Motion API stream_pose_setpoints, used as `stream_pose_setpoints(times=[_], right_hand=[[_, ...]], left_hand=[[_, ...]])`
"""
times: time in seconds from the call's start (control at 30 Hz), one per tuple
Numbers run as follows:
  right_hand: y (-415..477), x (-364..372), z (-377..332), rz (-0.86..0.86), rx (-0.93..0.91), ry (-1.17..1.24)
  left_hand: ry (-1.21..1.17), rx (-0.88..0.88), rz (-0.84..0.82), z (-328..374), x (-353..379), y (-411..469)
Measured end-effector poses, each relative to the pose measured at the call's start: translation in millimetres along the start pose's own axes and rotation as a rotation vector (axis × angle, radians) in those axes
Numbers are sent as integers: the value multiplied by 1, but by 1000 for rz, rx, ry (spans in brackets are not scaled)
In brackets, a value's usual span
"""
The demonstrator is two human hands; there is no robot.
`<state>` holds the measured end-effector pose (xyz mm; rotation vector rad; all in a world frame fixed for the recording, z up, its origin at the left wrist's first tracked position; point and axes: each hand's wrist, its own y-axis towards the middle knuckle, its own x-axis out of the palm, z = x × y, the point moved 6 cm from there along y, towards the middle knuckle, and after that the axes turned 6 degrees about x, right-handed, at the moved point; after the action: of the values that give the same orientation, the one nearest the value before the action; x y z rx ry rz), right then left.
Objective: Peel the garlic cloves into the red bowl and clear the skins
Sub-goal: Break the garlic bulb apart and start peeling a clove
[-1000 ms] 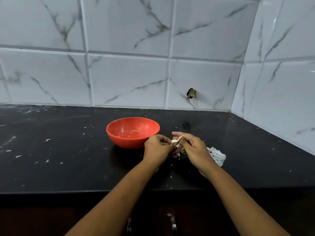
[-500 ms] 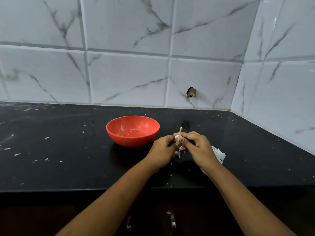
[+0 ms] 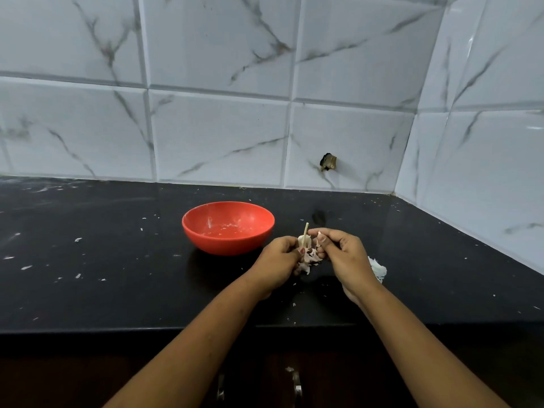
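I have the left hand (image 3: 279, 260) curled round the garlic (image 3: 303, 240), held just above the counter (image 3: 117, 260) near its front edge, stem (image 3: 306, 228) pointing straight up. The right hand (image 3: 344, 254) sits just beside it, thumb and forefinger pinching a small pale scrap (image 3: 319, 234); I cannot tell whether it is clove or skin. Loose skins (image 3: 309, 259) hang under the garlic between the two hands.

The bowl (image 3: 228, 245) lies to the left of both hands and a little toward the back wall, nearer the left hand. A freed clove would therefore have to cross over the left hand, or go from that hand directly. The heap of peelings (image 3: 378, 269) lies on the counter behind the right wrist.
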<state>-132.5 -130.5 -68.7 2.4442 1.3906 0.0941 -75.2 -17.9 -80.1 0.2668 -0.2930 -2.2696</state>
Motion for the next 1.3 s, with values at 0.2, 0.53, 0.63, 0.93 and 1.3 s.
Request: stream_pose_setpoints(times=[0.2, 0.53, 0.63, 0.93, 1.3], right_hand=[[0, 7, 4, -22, 46, -198], [-8, 17, -10, -163, -54, -139], [-8, 14, -12, -126, -54, -106], [-9, 15, -12, -116, -56, -132], [-10, 15, -8, -201, 50, 27]], left_hand=[[24, 13, 58, -1, -5, 1], [92, -17, 20, -1, -4, 1], [69, -25, -19, 1, -1, -1], [354, 86, 34, 4, -3, -2], [250, 51, -25, 5, -2, -2]])
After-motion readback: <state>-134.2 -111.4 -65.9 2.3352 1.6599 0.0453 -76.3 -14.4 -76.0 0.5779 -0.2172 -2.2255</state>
